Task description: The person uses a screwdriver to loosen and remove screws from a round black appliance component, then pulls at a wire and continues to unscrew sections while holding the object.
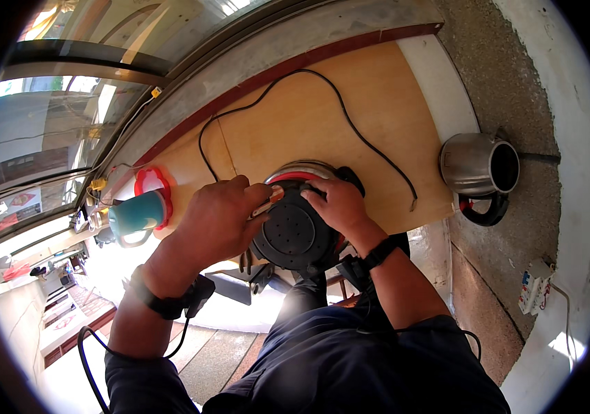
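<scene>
A round appliance point(288, 234), with its black perforated underside facing up and a red and silver rim, stands at the near edge of the wooden table. My left hand point(222, 210) is closed around a small tool with an orange and pale handle point(267, 203), held at the left of the black underside. The tool's working end cannot be made out. On the far right part of the underside rests my right hand point(340, 207), fingers bent against its edge and thumb over the black plastic. A black lug juts out beyond my right hand.
A black power cord point(340, 103) loops across the wooden table point(391, 138). A steel kettle point(471, 165) stands at the right on concrete. To the left are a teal jug point(136, 217) and a red scalloped basket point(153, 183). A socket block point(536, 286) lies far right.
</scene>
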Action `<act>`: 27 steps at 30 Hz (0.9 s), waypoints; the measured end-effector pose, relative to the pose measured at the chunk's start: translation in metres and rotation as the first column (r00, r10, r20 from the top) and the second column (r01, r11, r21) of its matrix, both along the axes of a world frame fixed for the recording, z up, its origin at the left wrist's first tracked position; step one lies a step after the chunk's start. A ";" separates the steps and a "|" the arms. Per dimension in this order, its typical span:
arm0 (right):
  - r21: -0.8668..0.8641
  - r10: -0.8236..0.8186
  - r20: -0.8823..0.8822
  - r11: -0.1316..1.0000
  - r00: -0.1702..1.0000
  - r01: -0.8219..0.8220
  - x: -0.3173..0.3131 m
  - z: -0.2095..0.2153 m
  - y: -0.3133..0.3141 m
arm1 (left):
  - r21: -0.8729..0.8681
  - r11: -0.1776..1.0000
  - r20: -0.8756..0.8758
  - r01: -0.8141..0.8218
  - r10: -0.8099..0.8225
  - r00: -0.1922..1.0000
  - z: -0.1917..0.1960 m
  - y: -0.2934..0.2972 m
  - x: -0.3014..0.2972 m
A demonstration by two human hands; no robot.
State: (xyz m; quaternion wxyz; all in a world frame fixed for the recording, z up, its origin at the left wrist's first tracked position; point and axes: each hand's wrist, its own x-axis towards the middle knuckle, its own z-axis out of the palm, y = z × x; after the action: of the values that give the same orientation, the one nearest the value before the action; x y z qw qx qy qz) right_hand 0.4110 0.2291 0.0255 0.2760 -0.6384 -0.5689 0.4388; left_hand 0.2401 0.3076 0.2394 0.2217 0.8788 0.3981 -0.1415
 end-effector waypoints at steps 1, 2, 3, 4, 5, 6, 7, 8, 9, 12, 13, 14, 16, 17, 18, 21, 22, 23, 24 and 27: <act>-0.005 0.002 0.000 1.000 1.000 -0.002 0.000 0.001 0.000 | 0.011 1.000 -0.012 0.014 -0.014 1.000 0.000 0.000 0.001; 0.002 -0.002 0.000 1.000 1.000 0.002 0.000 0.000 0.000 | 0.021 0.999 -0.025 0.029 -0.028 0.999 0.000 0.000 0.002; 0.010 -0.006 -0.001 1.000 1.000 0.006 0.000 -0.001 -0.001 | 0.032 0.999 -0.037 0.043 -0.042 0.998 0.000 0.000 0.002; 0.018 -0.010 -0.003 1.000 1.000 0.010 -0.001 -0.002 -0.001 | 0.023 1.000 -0.007 -0.005 0.005 1.000 0.000 0.000 0.001; 0.023 -0.008 -0.003 1.000 1.000 0.009 -0.001 -0.002 -0.001 | 0.012 0.999 0.023 -0.053 0.053 0.998 -0.001 -0.001 -0.001; 0.028 -0.007 -0.002 1.000 1.000 0.007 -0.001 -0.002 -0.001 | 0.001 0.995 0.052 -0.101 0.100 0.994 -0.001 -0.002 -0.002; 0.031 -0.009 0.001 0.999 1.000 0.009 0.000 -0.003 -0.001 | -0.015 0.986 0.016 -0.166 0.166 0.986 -0.002 -0.003 -0.002; 0.032 -0.007 0.002 0.999 1.000 0.007 0.000 -0.004 -0.001 | -0.029 0.973 -0.021 -0.231 0.230 0.973 -0.003 -0.003 -0.002; 0.033 -0.005 0.003 0.999 1.000 0.005 0.001 -0.005 -0.001 | -0.040 0.955 -0.059 -0.295 0.292 0.955 -0.005 -0.003 -0.001; 0.063 -0.023 0.008 0.998 1.000 0.022 0.000 -0.008 -0.003 | -0.002 0.977 -0.011 -0.213 0.213 0.977 -0.010 -0.006 -0.001; 0.079 -0.032 0.007 0.996 0.999 0.032 -0.002 -0.007 -0.002 | 0.012 0.983 -0.009 -0.182 0.182 0.983 -0.010 -0.005 -0.002; 0.051 -0.021 0.001 0.998 1.000 0.021 -0.002 -0.004 -0.002 | 0.026 0.988 -0.006 -0.151 0.151 0.989 -0.011 -0.005 -0.002; -0.005 -0.002 -0.005 1.000 1.000 0.002 0.000 0.002 0.000 | 0.042 0.994 -0.002 -0.106 0.106 0.994 -0.010 -0.004 -0.002; 0.009 -0.007 -0.001 1.000 1.000 0.007 0.000 0.000 0.000 | 0.044 0.995 0.000 -0.093 0.093 0.996 -0.010 -0.003 -0.002; 0.024 -0.011 0.002 1.000 1.000 0.011 -0.001 -0.003 -0.001 | 0.047 0.996 0.002 -0.080 0.080 0.997 -0.009 -0.003 -0.001; 0.029 -0.020 0.004 0.999 1.000 0.020 -0.001 -0.005 -0.002 | 0.048 0.999 -0.003 -0.017 0.017 1.000 -0.007 -0.001 0.001; 0.025 -0.022 0.003 0.999 1.000 0.022 -0.001 -0.005 -0.001 | 0.048 0.999 0.000 -0.003 0.003 1.000 -0.007 -0.001 0.001; 0.031 -0.020 0.002 0.999 1.000 0.020 -0.001 -0.005 -0.001 | 0.048 0.999 0.004 0.011 -0.011 1.000 -0.007 0.000 0.001; 0.037 -0.019 0.002 0.999 1.000 0.019 -0.002 -0.007 -0.001 | 0.048 0.999 0.007 0.025 -0.025 1.000 -0.007 0.001 0.001; 0.038 -0.026 0.001 0.999 1.000 0.026 -0.001 -0.008 -0.002 | 0.053 0.995 0.023 0.080 -0.082 0.996 -0.005 0.003 0.004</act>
State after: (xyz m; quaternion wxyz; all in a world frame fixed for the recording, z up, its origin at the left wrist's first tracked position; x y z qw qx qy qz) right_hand 0.4098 0.2270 0.0172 0.2934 -0.6406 -0.5692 0.4239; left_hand 0.2438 0.3102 0.2348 0.1978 0.9014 0.3629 -0.1289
